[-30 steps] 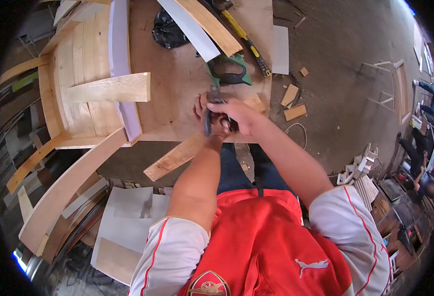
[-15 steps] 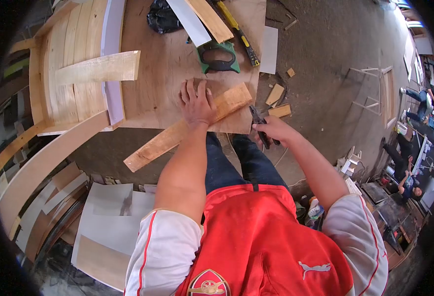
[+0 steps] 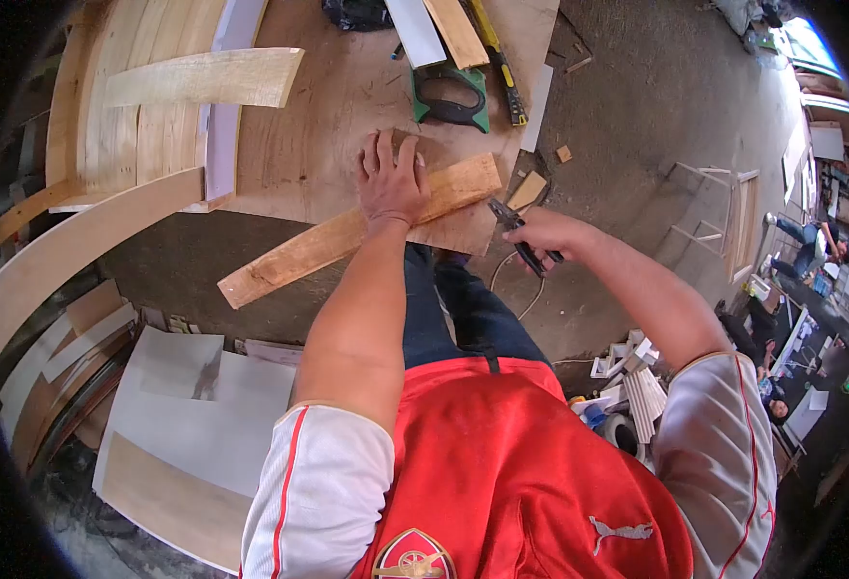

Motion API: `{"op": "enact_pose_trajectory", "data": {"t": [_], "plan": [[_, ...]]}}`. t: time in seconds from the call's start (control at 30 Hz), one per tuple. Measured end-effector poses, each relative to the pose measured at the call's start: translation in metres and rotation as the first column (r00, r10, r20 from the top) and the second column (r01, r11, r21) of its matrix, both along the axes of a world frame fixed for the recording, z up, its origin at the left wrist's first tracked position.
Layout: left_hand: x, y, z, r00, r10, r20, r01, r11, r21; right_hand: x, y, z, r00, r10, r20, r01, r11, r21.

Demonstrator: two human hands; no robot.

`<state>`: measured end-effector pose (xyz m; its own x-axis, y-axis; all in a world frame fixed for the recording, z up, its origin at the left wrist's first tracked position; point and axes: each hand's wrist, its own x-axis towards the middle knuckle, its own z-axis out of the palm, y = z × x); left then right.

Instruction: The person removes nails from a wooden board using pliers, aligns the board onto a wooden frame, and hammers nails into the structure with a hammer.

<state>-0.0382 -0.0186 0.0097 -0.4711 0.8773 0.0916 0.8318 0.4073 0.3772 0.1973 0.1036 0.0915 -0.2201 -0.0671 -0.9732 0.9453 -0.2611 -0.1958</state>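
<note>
My left hand (image 3: 392, 188) presses a wooden board (image 3: 294, 259) down on the table's near edge, with its fingers reaching over the far side. The board lies at a slant, and its left end sticks out past the table over the floor. My right hand (image 3: 547, 236) is closed around the handles of a pair of pliers (image 3: 508, 216). The pliers' jaws point toward the board's right end, just off the table corner. Beyond my left hand lies a handsaw with a green and black handle (image 3: 451, 99), its blade mostly covered by wood strips.
A wooden frame piece (image 3: 145, 145) with a projecting slat (image 3: 207, 79) stands at the left. A yellow-black tool (image 3: 502, 68) lies by the table's (image 3: 318, 125) right edge. Offcuts (image 3: 527, 190) and a wooden stand (image 3: 741, 222) are on the floor. People are at far right.
The view has shifted a little. My right hand has turned and moved slightly right, showing more of the pliers. My left hand remains on the board.
</note>
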Motion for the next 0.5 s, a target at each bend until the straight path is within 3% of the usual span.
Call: {"op": "enact_pose_trajectory", "data": {"t": [0.13,0.5], "plan": [[-0.001,0.0,-0.001,1.0,-0.006,0.018,0.006,1.0,-0.004,-0.009,0.008,-0.003,0.982,0.08,0.17,-0.086,0.996,0.025],[-0.004,-0.002,-0.009,1.0,0.0,0.002,0.0,0.999,0.053,-0.054,0.025,0.005,0.911,0.287,0.297,-0.287,0.957,-0.045]]}}
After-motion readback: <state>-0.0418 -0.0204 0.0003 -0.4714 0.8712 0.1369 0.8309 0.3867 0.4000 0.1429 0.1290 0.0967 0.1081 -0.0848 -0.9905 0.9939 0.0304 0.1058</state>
